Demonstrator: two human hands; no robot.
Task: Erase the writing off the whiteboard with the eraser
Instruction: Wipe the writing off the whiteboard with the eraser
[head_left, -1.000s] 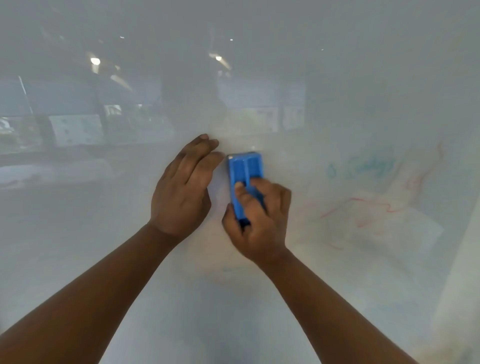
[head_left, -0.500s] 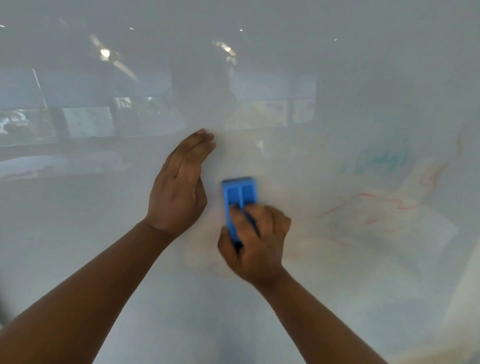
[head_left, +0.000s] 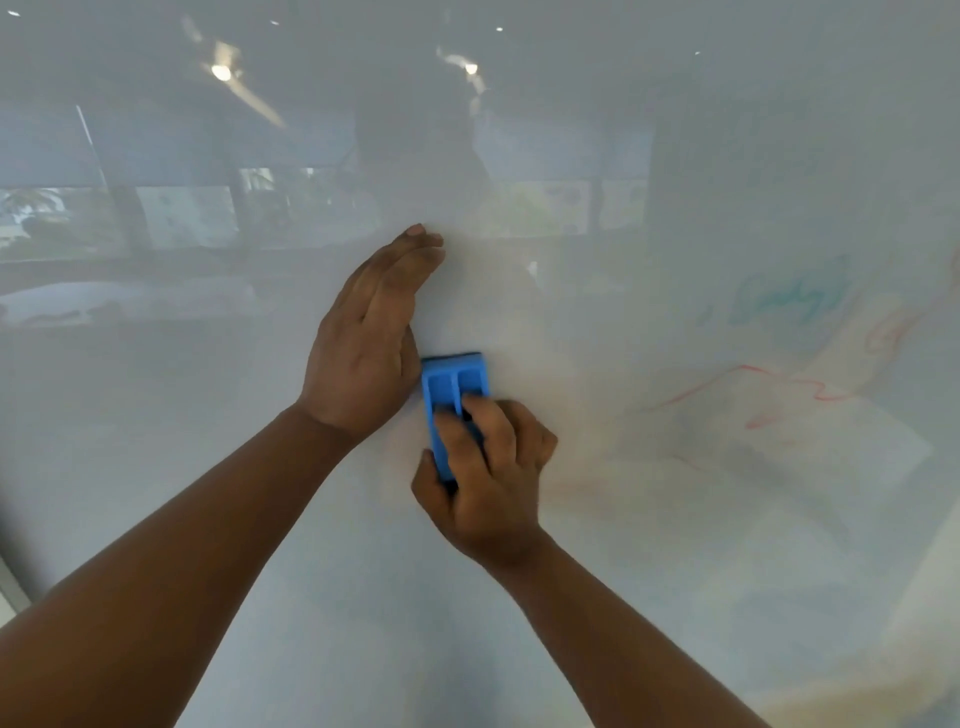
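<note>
Right hand (head_left: 491, 480): nearest item, lower centre; fingers curled over the back of a blue rectangular plastic eraser (head_left: 453, 400), thumb on its left edge, gripping it and holding it against the board. Slightly blurred.

Eraser: upright, long axis roughly vertical, two moulded recesses showing on its back; lower half covered by the right hand. Its upper left edge lies just beside, possibly touching, the heel of the left hand.

Left hand (head_left: 371, 338): above and left of the eraser; fingers straight and together, palm laid flat on the board, holding nothing.

Glossy white whiteboard (head_left: 208, 467): fills the view; surface around the hands smeared and hazy.

Writing, further right: faint red wavy line (head_left: 748, 384), well apart from the eraser; beyond it, smudged teal scribble (head_left: 779, 301), illegible.

Upper board: reflections of ceiling lights (head_left: 222, 71) and windows.
</note>
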